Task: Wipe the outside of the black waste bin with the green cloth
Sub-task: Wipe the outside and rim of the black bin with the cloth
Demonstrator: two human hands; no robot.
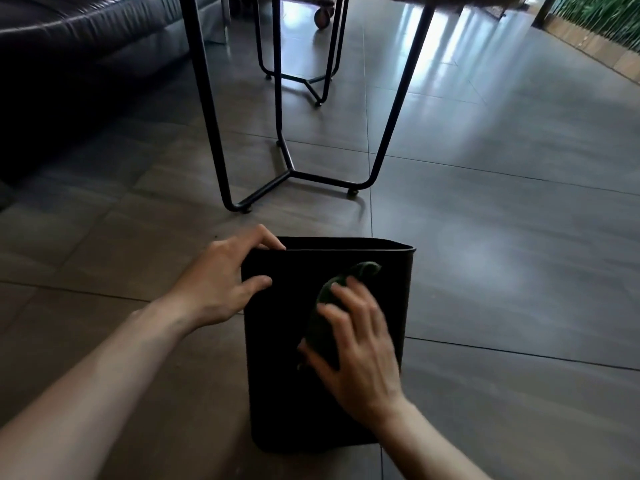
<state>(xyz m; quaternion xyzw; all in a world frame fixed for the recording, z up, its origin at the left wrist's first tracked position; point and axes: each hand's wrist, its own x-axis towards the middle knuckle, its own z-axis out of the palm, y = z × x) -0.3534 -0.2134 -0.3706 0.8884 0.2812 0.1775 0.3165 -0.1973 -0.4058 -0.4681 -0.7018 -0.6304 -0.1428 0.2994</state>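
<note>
The black waste bin (277,375) lies tipped on the tiled floor, its open mouth pointing away from me. My left hand (221,282) grips its upper left rim, fingers curled over the edge and thumb on the outer wall. My right hand (356,344) presses the dark green cloth (329,292) flat against the bin's upward-facing side, fingers spread and slightly blurred. Part of the cloth sticks out beyond the fingertips toward the rim; the rest is hidden under the palm.
A black metal table frame (291,173) stands on the floor just beyond the bin, with a second frame (311,81) behind it. A dark leather sofa (86,46) fills the far left. Grey floor tiles (502,237) stretch to the right.
</note>
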